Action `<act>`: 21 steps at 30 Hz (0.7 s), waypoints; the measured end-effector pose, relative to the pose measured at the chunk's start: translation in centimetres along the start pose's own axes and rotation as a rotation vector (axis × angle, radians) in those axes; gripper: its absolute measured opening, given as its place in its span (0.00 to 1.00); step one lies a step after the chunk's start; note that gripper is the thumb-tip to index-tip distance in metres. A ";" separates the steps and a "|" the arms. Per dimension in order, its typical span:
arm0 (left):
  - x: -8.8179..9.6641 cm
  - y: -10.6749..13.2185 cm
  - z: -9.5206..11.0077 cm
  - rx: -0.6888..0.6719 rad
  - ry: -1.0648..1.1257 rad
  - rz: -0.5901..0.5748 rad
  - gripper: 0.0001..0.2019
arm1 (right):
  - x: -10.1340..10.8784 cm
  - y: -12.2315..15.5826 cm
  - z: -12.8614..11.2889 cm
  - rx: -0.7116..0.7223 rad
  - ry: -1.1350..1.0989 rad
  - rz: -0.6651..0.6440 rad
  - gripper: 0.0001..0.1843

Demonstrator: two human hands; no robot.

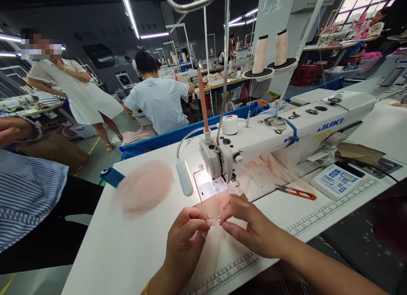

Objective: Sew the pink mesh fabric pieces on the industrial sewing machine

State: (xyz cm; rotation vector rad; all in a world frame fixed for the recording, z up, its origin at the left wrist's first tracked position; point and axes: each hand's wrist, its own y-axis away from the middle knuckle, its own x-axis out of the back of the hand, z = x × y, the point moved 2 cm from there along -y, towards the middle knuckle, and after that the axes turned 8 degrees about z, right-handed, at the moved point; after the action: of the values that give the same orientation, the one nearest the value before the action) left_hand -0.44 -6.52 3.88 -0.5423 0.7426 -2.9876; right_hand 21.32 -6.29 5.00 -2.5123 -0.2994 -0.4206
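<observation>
My left hand [187, 233] pinches the edge of a sheer pale pink fabric [211, 203] just in front of the sewing machine needle area. Close beside it, my right hand [246, 223] holds the same edge between thumb and fingers. The fabric runs back toward the lit needle plate of the white sewing machine [305, 121], and some of it hangs down over the table's near side. More pink cloth [267, 172] lies bunched under the machine arm. To the left rests a round heap of sheer pink fabric [144, 186].
Thread snips [299, 192] with orange handles and a white box [336, 180] lie right of my hands. Ruler tape [330, 206] follows the table's near edge. A lamp [184, 178] and blue thread spool [112, 176] are left. A person in stripes [30, 193] stands close by.
</observation>
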 end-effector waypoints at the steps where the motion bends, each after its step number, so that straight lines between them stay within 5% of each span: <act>1: 0.0 0.1 0.0 -0.008 -0.005 -0.002 0.09 | 0.0 -0.1 -0.1 -0.006 0.002 0.037 0.05; 15: -1.1 0.3 0.5 0.022 -0.058 -0.063 0.11 | -2.1 0.0 0.6 0.020 0.091 0.054 0.11; 21: -2.0 1.1 -1.3 -0.108 -0.088 -0.089 0.09 | -2.4 1.5 2.7 0.015 0.206 -0.011 0.14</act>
State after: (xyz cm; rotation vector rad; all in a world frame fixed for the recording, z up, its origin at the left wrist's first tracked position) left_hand 0.96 -6.76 1.63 -0.7243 0.8999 -2.9936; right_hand 20.19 -6.24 1.33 -2.4284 -0.2351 -0.6730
